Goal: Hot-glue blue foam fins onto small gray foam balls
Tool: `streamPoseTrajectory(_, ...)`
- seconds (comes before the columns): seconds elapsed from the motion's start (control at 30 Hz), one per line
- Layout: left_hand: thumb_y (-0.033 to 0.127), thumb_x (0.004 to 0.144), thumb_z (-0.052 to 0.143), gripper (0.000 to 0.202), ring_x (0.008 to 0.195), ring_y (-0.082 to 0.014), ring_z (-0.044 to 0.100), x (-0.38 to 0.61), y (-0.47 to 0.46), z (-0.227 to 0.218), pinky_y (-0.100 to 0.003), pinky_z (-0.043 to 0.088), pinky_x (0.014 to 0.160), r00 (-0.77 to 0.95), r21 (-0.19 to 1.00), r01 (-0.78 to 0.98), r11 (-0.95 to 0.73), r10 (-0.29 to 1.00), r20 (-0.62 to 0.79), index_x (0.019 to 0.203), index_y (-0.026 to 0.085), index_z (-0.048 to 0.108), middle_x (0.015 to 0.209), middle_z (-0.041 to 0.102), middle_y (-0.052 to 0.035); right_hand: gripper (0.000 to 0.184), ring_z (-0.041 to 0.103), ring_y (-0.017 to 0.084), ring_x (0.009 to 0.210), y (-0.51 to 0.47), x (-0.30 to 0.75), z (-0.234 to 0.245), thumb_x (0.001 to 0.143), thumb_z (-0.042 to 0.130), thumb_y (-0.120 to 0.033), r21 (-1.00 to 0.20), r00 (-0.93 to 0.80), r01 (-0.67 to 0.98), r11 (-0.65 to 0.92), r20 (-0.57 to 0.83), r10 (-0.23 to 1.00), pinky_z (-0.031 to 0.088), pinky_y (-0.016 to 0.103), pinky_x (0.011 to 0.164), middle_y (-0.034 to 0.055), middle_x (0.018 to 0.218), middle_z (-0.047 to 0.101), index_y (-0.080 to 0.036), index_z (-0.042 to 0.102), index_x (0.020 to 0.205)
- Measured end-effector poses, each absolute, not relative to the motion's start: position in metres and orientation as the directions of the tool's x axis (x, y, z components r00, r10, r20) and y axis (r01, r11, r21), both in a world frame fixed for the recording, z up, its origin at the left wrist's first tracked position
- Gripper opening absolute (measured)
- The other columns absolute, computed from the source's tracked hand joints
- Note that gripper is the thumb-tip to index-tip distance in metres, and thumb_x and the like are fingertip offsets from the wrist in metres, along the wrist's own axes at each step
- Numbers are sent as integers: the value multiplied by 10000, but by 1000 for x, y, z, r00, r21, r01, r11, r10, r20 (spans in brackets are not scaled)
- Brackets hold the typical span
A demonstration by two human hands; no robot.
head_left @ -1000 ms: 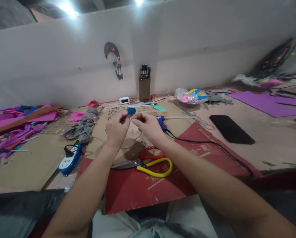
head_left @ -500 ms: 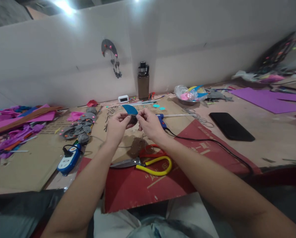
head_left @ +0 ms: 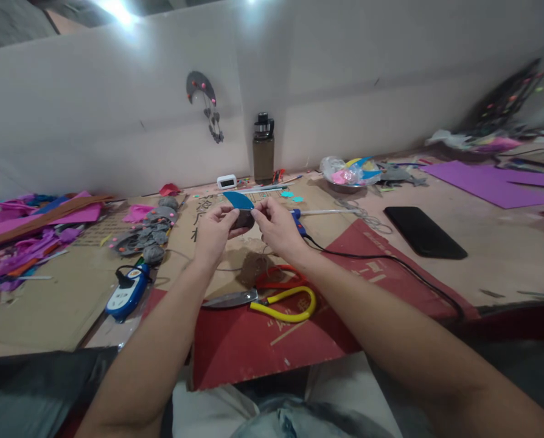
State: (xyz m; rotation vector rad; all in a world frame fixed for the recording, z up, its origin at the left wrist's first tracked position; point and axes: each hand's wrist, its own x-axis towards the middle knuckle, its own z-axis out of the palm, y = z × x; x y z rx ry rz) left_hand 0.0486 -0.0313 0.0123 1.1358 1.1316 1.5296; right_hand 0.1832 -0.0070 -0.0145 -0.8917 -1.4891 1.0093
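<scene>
Between my two hands, above the cardboard, is a dark round-edged piece (head_left: 243, 219) with a blue fin-shaped piece (head_left: 238, 200) standing up along its top edge. My left hand (head_left: 216, 231) is closed, pinching the left side of these pieces between thumb and fingers. On the other side, my right hand (head_left: 276, 230) is closed too, its thumb and fingertips pressed at the right corner where blue and dark meet. Whether the two pieces are joined I cannot tell. Below the hands lie scissors (head_left: 283, 316) with red and yellow handles. A blue glue gun (head_left: 298, 222) rests just beyond my right hand.
A power strip (head_left: 128, 293) and grey felt pieces (head_left: 156, 228) lie left. The glue gun's black cord crosses red cardboard (head_left: 336, 328). A bottle (head_left: 263, 152) and a bowl (head_left: 345, 185) stand behind; a phone (head_left: 425, 232) and purple sheets (head_left: 486, 182) lie right.
The dark piece has tilted so more of its face shows under the blue piece. My hands have barely shifted and both keep their pinch.
</scene>
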Motion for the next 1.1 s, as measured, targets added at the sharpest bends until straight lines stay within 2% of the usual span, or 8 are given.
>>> streamPoseTrajectory(0.2,312,654,713,271,684,-144,652,47,-29,11,-341,595,638,-208,975,-114,-190,964,164,806,146,562,758,652,-25,87,458,121,635,-12,189,-8,831,478,-288,-847,-110,161,506,494,863,363,266,619,-21,705,504,-210,477,792)
streamPoseTrajectory(0.37,305,659,706,250,714,-158,661,48,-30,12,-300,592,603,-197,977,-112,-182,968,158,788,130,582,779,653,-45,81,438,111,631,-13,192,-5,830,488,-266,-836,-58,161,525,523,850,349,262,623,-23,707,504,-205,475,778)
streamPoseTrajectory(0.6,302,643,725,255,671,-136,649,49,-32,14,-282,590,592,-173,972,-159,-172,974,144,766,134,577,734,639,-22,94,420,106,608,-10,192,-6,811,508,-283,-864,-35,111,492,491,870,339,260,604,-33,674,486,-202,495,766)
streamPoseTrajectory(0.77,300,631,734,260,651,-129,641,49,-32,14,-299,594,612,-155,971,-180,-157,979,130,765,136,583,718,634,-14,113,364,105,562,-8,192,-4,760,544,-295,-914,-46,6,406,405,913,292,255,551,-52,598,418,-196,561,812)
streamPoseTrajectory(0.97,273,626,738,235,583,-93,605,48,-30,12,-292,597,605,-128,961,-230,-157,983,130,742,139,583,653,606,18,191,361,77,553,-9,190,-1,697,577,-330,-953,-35,-133,274,281,959,280,226,518,-37,637,508,-161,606,780)
streamPoseTrajectory(1.1,245,630,730,210,546,-78,593,47,-29,10,-301,600,636,-110,953,-259,-156,985,131,725,151,568,598,574,49,213,314,54,502,-13,189,2,684,596,-336,-960,-37,-169,224,233,972,236,213,462,-45,624,506,-150,616,787)
